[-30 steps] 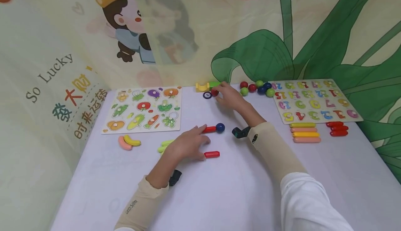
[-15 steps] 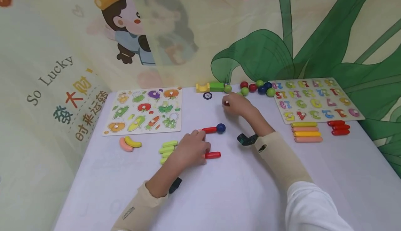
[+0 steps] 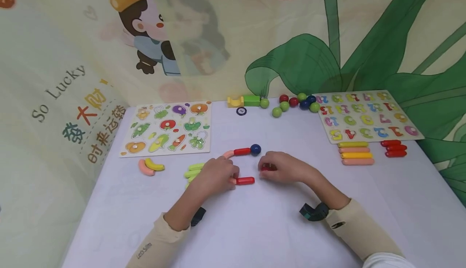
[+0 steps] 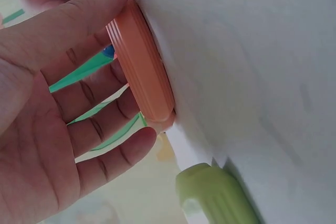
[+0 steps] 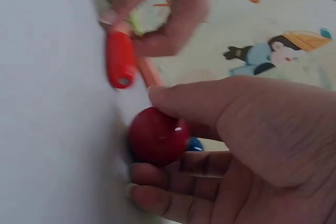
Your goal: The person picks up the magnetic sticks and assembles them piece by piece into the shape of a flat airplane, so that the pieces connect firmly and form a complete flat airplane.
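My right hand (image 3: 285,167) pinches a dark red ball (image 5: 157,137) between thumb and fingers, low over the table. It sits just right of the free end of a bright red stick (image 3: 245,181). At that stick's other end, my left hand (image 3: 216,177) holds a salmon-pink stick (image 4: 139,64), thumb in front and fingers behind. Farther back lies a matching row: a pink stick (image 3: 228,154), a red stick (image 3: 242,151) and a dark blue ball (image 3: 255,149). Light green sticks (image 3: 191,174) lie left of these, partly hidden by my left hand.
A vegetable puzzle board (image 3: 165,128) lies back left, a number board (image 3: 367,116) back right. Red, green and blue balls (image 3: 293,102) cluster by the wall near a green block (image 3: 251,100). Coloured sticks (image 3: 355,155) lie at right, two curved pieces (image 3: 154,164) at left.
My right hand has brought the red ball from the back of the table toward the red stick's end. My left hand's spread fingers have drawn in on the pink stick.
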### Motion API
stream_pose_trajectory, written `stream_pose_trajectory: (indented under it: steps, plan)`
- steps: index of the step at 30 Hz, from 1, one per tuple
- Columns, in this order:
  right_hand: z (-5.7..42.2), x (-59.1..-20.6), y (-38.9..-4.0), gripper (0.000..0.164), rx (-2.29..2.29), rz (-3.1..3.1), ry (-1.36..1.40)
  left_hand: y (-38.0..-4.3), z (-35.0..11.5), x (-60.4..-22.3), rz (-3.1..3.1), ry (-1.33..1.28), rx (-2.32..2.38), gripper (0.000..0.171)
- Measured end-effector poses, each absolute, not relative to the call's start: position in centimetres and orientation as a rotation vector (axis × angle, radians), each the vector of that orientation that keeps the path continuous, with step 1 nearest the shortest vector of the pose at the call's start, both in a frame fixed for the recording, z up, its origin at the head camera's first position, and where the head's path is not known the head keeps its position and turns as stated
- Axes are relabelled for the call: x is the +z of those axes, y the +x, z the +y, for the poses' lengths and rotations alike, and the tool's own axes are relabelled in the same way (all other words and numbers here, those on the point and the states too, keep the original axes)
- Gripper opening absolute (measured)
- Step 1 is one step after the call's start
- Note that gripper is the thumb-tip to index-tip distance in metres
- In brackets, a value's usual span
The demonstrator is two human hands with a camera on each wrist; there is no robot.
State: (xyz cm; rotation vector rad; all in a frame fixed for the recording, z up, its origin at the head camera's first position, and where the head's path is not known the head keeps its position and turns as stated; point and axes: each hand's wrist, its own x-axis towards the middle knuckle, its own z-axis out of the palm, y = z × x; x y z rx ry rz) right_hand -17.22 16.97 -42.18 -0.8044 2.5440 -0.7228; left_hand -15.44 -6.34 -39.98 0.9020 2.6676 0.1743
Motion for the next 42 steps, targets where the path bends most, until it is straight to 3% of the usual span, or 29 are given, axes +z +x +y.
stream_pose_trajectory:
  steps: [9, 24, 37, 42]
  plan:
    - [15.2, -43.6, -15.4, 0.028, -0.798, 2.622, -0.790, -15.4, -6.3, -39.9, 2.680, 0.921, 0.186, 0.021]
    - [14.6, -44.4, -15.6, 0.027, -0.871, 2.630, -0.886, -15.8, -7.0, -40.1, 2.707, 0.934, 0.235, 0.024]
    - [17.7, -43.6, -17.6, 0.039, -1.034, 2.408, -0.838, -15.8, -7.1, -39.9, 2.669, 0.907, 0.297, 0.025]
    - [19.5, -43.7, -18.9, 0.035, -1.089, 2.443, -0.757, -16.2, -7.1, -39.7, 2.683, 0.903, 0.356, 0.026]
